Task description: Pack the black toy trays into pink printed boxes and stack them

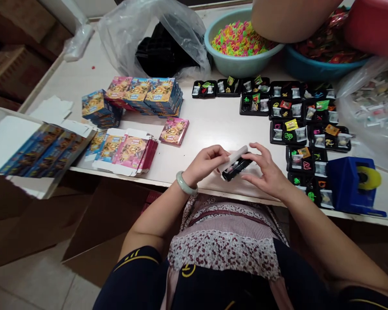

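My left hand (204,163) and my right hand (265,171) meet near the front edge of the white table (210,122). Between them they hold a small cardboard box (233,158), seen from its white inside, with a black plastic tray (237,168) partly in it. A pale green bangle (185,184) sits on my left wrist. Flat unfolded boxes (123,150) lie to the left of my hands. Filled black trays (305,125) with small coloured toys lie to the right.
Closed printed boxes (148,94) are stacked at the back left, one pink box (174,130) apart. An open carton (35,150) holds packed boxes at far left. A blue tape dispenser (354,185), bowls of coloured pieces (236,43) and plastic bags (155,38) stand around.
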Motion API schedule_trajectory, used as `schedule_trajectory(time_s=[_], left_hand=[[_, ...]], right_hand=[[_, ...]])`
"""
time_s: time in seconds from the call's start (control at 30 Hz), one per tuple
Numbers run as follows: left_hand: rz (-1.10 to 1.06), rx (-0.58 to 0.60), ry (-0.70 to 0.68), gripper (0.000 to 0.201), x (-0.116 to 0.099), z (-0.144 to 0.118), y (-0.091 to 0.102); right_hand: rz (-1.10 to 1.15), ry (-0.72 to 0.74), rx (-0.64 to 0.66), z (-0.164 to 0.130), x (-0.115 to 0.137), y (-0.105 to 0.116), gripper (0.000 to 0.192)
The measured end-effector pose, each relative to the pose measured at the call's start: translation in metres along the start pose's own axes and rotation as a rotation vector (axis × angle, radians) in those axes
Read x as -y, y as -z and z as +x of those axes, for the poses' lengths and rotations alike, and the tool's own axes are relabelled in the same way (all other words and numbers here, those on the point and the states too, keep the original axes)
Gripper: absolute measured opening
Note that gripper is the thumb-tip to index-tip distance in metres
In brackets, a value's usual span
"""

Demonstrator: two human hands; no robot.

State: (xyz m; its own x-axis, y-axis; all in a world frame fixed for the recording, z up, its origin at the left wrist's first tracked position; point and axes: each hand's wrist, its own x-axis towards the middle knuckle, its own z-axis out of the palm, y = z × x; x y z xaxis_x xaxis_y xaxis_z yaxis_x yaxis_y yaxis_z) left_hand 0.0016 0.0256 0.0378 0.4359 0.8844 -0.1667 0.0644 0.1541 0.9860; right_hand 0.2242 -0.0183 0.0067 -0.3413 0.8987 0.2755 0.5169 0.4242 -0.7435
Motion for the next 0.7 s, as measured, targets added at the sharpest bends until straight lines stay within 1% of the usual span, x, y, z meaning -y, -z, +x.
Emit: schedule_trajectory(time_s=[0.07,0.1,0.17,0.2,0.27,0.33,0.4,0.47,0.53,0.6,0.67,0.7], left_hand=[[-0.041,-0.040,-0.041,0.025,-0.002,-0.003,0.004],[-0.062,-0.044,-0.085,0.027,0.002,-0.005,0.005],[-0.074,-0.034,-0.194,0.035,0.018,-0.011,0.002],[-0.059,-0.042,-0.243,0.042,0.028,-0.014,-0.001],[-0.020,-0.111,-0.296,0.055,0.048,-0.021,-0.009],[0.001,-0.219,-0.317,0.057,0.063,-0.027,-0.018],[0.039,-0.322,-0.361,0.054,0.071,-0.031,-0.024],[0.130,-0.400,-0.425,0.044,0.072,-0.032,-0.027],[0.254,-0.389,-0.473,0.032,0.067,-0.030,-0.027],[0.338,-0.341,-0.503,0.022,0.060,-0.027,-0.026],[0.332,-0.328,-0.487,0.014,0.054,-0.023,-0.027],[0.292,-0.336,-0.459,0.014,0.052,-0.021,-0.028]], right_hand=[[0.000,0.033,0.038,0.006,0.005,0.007,0.034],[0.000,0.019,0.023,0.008,0.007,0.006,0.034],[-0.023,-0.030,-0.025,0.008,0.008,0.001,0.034],[-0.043,-0.045,-0.038,0.006,0.008,-0.003,0.033],[-0.061,-0.043,-0.021,-0.001,0.005,-0.009,0.029],[-0.033,-0.050,-0.007,-0.010,0.001,-0.012,0.028],[0.064,-0.099,-0.093,-0.020,-0.002,-0.012,0.033],[0.168,-0.161,-0.214,-0.026,-0.004,-0.013,0.033],[0.229,-0.187,-0.282,-0.027,-0.004,-0.015,0.023],[0.252,-0.198,-0.287,-0.025,-0.004,-0.016,0.017],[0.285,-0.245,-0.291,-0.021,-0.005,-0.017,0.018],[0.317,-0.282,-0.294,-0.019,-0.005,-0.016,0.018]])
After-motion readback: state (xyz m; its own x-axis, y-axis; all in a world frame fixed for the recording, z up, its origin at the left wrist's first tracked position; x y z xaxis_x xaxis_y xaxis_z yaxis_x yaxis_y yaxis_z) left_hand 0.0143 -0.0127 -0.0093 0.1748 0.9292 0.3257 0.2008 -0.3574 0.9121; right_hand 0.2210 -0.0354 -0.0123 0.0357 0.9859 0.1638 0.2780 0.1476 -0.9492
